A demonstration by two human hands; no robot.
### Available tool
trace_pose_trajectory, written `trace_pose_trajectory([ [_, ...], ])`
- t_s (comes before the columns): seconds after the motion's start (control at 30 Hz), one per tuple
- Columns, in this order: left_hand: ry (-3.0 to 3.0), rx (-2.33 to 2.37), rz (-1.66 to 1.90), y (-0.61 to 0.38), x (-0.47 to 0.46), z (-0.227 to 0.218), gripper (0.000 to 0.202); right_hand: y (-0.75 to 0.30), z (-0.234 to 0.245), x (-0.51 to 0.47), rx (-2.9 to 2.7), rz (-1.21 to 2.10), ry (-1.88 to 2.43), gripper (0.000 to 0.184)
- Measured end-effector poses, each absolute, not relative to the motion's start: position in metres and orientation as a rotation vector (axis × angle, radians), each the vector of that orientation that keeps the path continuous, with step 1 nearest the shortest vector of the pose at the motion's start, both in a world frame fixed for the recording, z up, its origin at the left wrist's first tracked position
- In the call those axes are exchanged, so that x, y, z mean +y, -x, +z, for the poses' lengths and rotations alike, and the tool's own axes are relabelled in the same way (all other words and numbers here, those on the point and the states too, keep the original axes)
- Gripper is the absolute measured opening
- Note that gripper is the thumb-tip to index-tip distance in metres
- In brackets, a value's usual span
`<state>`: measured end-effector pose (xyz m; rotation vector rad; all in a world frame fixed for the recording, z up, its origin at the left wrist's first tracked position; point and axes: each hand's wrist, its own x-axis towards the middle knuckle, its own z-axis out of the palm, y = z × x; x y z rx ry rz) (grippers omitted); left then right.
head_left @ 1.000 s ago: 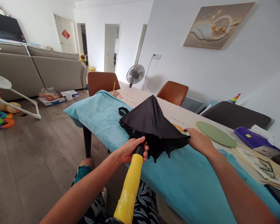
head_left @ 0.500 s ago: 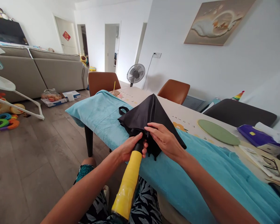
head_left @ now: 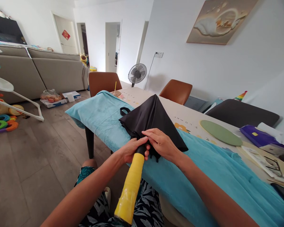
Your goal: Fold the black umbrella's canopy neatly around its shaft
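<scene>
A black umbrella [head_left: 143, 119] rests partly folded on the blue blanket [head_left: 101, 116], its canopy flaring away from me. Its long yellow-wrapped handle [head_left: 130, 189] slants down toward my lap. My left hand [head_left: 130, 149] is closed round the black section just above the yellow wrapping, thumb on top. Against the canopy's lower folds lies my right hand [head_left: 162, 143], its fingers together and bent over the cloth and rib ends, the fingertips close to my left thumb. The right thumb is hidden. A black strap loop [head_left: 125, 111] sticks out at the canopy's left.
The table [head_left: 146, 91] carries a green oval mat [head_left: 221, 132], a purple packet [head_left: 257, 135] and eyeglasses [head_left: 272, 164] on the right. Brown chairs [head_left: 176, 91] and a fan [head_left: 137, 74] stand beyond. Toys [head_left: 4, 123] lie on the floor at left.
My right hand has shifted slightly left and down, with its fingers drawn closer together over the folds beside my left thumb. My left hand keeps its hold on the umbrella.
</scene>
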<state>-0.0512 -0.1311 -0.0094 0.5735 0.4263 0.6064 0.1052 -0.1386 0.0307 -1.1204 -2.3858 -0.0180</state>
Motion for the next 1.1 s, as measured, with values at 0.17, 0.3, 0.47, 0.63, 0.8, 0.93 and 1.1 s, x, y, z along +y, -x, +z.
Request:
trace_pose_trajectory([
  [0.17, -0.579, 0.522, 0.601, 0.048, -0.131, -0.003, 0.015, -0.111, 0.033, -0.141, -2.342, 0.089, 1.17, 0.043],
  [0.3, -0.668, 0.667, 0.544, 0.04, -0.13, 0.001, 0.009, -0.115, 0.031, -0.147, -2.357, 0.084, 1.192, 0.044],
  [0.47, -0.781, 0.794, 0.533, 0.031, -0.133, 0.005, 0.018, -0.12, 0.028, -0.153, -2.345, 0.083, 1.231, 0.044],
  [0.63, -0.673, 0.712, 0.545, 0.037, -0.132, 0.006, 0.016, -0.125, 0.035, -0.155, -2.165, 0.056, 1.255, 0.04],
  [0.8, -0.108, 0.231, 0.71, 0.054, -0.127, 0.001, 0.019, -0.14, 0.057, -0.158, -1.681, -0.183, 1.26, 0.032],
  [0.93, 0.042, 0.144, 0.756, 0.052, -0.131, -0.006, 0.022, -0.147, 0.065, -0.157, -1.526, -0.172, 1.212, 0.033],
  [1.1, -0.041, 0.236, 0.722, 0.043, -0.137, -0.01, 0.018, -0.138, 0.065, -0.151, -1.673, -0.161, 1.287, 0.029],
])
